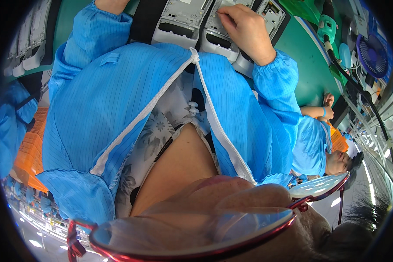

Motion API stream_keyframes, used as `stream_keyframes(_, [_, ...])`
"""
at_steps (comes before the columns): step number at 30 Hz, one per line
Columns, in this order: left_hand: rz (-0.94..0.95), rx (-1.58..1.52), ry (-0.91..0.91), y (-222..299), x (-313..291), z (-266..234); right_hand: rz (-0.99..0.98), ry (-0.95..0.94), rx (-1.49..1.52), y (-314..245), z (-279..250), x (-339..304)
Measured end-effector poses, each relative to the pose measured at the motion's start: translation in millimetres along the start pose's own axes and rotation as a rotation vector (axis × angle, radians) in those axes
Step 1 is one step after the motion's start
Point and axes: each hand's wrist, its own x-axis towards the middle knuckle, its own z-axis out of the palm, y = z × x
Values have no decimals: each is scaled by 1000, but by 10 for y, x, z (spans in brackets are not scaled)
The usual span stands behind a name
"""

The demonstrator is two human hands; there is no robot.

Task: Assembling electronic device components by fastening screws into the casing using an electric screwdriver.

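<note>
Housings [28, 37], light grey, on the left. Left hand [111, 5] next, mostly cut off, can't tell its grip tbh. Middle housing [216, 28] at far centre under right hand [249, 32], fingers bunched tgt, pinch unclear. Cuff [273, 67] might snag rightmost housing [273, 18] n shift it w/ a careless drag imo.

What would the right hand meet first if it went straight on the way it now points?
Probably the grey housing under its fingertips; whether the right hand touches it is unclear.
</note>
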Motion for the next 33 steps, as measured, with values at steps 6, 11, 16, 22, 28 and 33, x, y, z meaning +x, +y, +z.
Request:
stream_keyframes(6, [-23, -7, -30, -62, 99, 12, 28, 41, -14, 73, 39, -93])
stream_keyframes(11, [-27, -16, -49, -47, 108, -26, -1, 52, -16, 58, 49, -83])
stream_keyframes(16, [-27, -19, -32, -79, 128, 15, -166, 2, -457, 125, 137, -148])
stream_keyframes(22, [-16, 13, -66, -68, 108, -45, -121, 8, -329, 76, 51, -232])
stream_keyframes(28, [1, 12, -56, -59, 70, 16, -80, 86, -211, 99, 32, -312])
stream_keyframes(33, [4, 15, -67, -72, 38, 56, -165, 17, -465, -10, 73, -325])
